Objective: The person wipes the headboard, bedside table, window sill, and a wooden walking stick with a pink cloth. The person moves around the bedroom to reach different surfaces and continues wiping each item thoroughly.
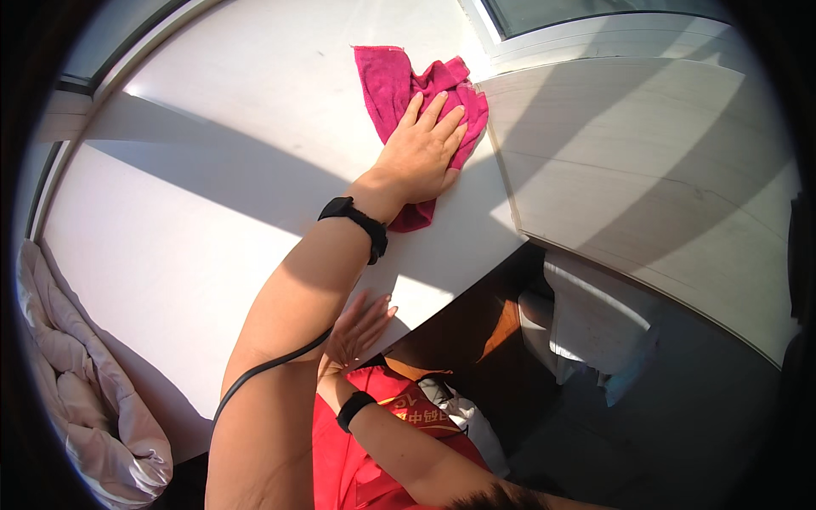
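Note:
My left hand (424,150) lies palm down on a bright pink cloth (389,83), holding it against a white windowsill (210,268). Its fingers are a little spread, and the rumpled cloth shows on both sides of the hand. The cloth reaches the joint with the wall panel at the right. Lower down, partly behind my left forearm, my right hand (360,328) is at the sill's near edge with fingers apart and nothing in it. Whether it touches the sill I cannot tell. Black bands circle both wrists, and a black cable crosses my left forearm.
A pale panel (631,159) with a marbled look rises on the right. Window frames (497,29) border the sill at the top and left. Bunched light curtain fabric (89,408) hangs at lower left. Below the edge, a white cloth-like item (593,312) hangs near brown wood (459,331).

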`<action>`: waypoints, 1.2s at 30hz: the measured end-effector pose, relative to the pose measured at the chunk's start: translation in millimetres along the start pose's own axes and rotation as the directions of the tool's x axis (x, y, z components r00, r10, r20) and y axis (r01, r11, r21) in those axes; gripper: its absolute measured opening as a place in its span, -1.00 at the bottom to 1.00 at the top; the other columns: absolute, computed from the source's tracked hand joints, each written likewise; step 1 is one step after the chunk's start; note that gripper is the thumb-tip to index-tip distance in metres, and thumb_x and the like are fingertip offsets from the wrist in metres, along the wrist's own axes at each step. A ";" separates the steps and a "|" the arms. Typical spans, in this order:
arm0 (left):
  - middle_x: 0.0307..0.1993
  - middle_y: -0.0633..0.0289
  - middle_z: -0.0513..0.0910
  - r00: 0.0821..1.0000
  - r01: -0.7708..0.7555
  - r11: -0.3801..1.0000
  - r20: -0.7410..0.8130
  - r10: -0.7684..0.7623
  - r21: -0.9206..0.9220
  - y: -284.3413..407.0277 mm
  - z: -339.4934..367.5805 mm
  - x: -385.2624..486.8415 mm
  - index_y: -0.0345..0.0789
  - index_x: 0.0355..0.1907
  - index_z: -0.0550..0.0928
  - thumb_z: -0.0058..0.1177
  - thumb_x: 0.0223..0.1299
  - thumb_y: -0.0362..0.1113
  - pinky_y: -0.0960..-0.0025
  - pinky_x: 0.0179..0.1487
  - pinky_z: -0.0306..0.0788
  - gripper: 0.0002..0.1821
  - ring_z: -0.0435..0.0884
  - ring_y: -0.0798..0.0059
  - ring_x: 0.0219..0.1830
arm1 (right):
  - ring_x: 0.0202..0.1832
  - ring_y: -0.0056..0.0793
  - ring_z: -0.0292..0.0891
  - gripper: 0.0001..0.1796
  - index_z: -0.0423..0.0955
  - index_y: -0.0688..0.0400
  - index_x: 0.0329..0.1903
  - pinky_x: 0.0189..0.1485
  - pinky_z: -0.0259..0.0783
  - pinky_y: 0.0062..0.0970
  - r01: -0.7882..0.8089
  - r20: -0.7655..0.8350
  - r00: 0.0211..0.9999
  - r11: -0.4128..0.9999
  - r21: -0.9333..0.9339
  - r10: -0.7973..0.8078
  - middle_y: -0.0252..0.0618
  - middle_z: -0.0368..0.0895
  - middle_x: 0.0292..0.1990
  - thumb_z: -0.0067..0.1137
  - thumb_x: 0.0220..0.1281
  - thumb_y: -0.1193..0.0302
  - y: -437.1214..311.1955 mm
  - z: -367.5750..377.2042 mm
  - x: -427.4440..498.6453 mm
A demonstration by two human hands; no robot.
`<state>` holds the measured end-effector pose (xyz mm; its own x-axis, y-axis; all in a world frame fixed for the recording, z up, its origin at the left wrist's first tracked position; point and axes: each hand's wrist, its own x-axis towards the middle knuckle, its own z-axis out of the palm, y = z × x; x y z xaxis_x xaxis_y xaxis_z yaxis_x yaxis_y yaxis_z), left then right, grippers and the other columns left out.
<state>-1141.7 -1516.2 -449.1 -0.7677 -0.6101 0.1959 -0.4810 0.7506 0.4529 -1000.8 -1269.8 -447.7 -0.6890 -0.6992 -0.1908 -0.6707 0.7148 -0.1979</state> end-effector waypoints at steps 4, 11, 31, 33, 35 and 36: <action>0.40 0.19 0.26 0.989 -0.128 0.986 0.058 0.135 -0.104 26.6 -13.9 -73.9 -0.23 0.32 0.42 0.16 0.06 0.11 -0.13 0.51 -0.16 -0.22 0.04 0.06 0.49 | 0.47 0.43 -0.37 -0.22 -0.02 0.34 0.41 0.46 -0.33 0.16 0.059 -0.088 0.995 0.997 0.043 -0.055 0.38 -0.17 0.44 -0.14 0.35 0.05 -2.1 0.6 7.6; 0.48 0.14 0.11 0.969 0.246 0.892 -0.080 -0.234 0.379 -44.3 -59.4 -206.6 -0.04 0.44 0.25 -0.04 0.24 0.19 -0.32 0.40 -0.09 -0.25 0.00 -0.13 0.48 | 0.50 0.36 -0.39 -0.16 0.00 0.33 0.45 0.49 -0.33 0.09 -0.006 -0.142 0.990 0.995 0.099 0.020 0.28 -0.22 0.48 0.01 0.20 0.18 -9.1 -5.0 3.2; 0.51 -0.15 -0.11 0.545 0.817 0.463 -0.194 -0.816 0.345 106.1 48.1 -153.8 -0.31 0.51 -0.02 -0.28 0.31 0.16 -0.25 0.47 -0.27 -0.15 -0.21 -0.26 0.52 | -0.04 -0.08 0.54 -0.77 0.48 0.14 -0.02 0.01 0.45 -0.22 -0.002 0.323 0.908 0.766 0.642 -0.268 -0.10 0.62 -0.10 0.00 0.29 0.49 403.9 -60.6 -73.0; 0.51 -0.14 -0.09 0.636 0.765 0.584 -0.184 -0.749 0.271 106.6 58.8 -69.9 -0.33 0.51 -0.01 -0.29 0.30 0.13 -0.24 0.47 -0.28 -0.15 -0.18 -0.31 0.50 | -0.22 -0.05 0.58 -0.73 0.50 0.17 -0.03 -0.05 0.46 -0.18 -0.117 0.589 0.807 0.965 0.236 -0.046 -0.01 0.63 -0.21 0.11 0.23 0.39 492.3 -73.7 -112.1; 0.50 -0.14 -0.05 0.668 0.736 0.610 -0.165 -0.726 0.294 121.9 75.2 -18.1 -0.33 0.50 0.02 -0.30 0.30 0.12 -0.23 0.47 -0.27 -0.17 -0.14 -0.32 0.50 | -0.08 -0.13 0.56 -0.73 0.61 0.15 -0.11 -0.02 0.48 -0.19 -0.273 0.656 0.707 0.958 -0.090 0.264 -0.09 0.64 -0.15 0.17 0.17 0.33 558.8 -91.9 -162.4; 0.50 -0.13 -0.01 0.743 0.663 0.682 -0.160 -0.650 0.310 138.1 87.3 -13.1 -0.33 0.49 0.06 -0.30 0.30 0.10 -0.21 0.48 -0.25 -0.19 -0.12 -0.30 0.50 | -0.03 -0.12 0.54 -0.73 0.61 0.13 -0.11 0.01 0.48 -0.18 -0.323 0.667 0.649 0.926 -0.196 0.367 -0.12 0.64 -0.13 0.16 0.15 0.32 580.9 -95.7 -184.8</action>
<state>-1235.1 -1382.4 -465.1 -0.1902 -0.9817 -0.0091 -0.9680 0.1860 0.1685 -1289.4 -724.6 -435.4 -0.5099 -0.1968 -0.8374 -0.4524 0.8893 0.0665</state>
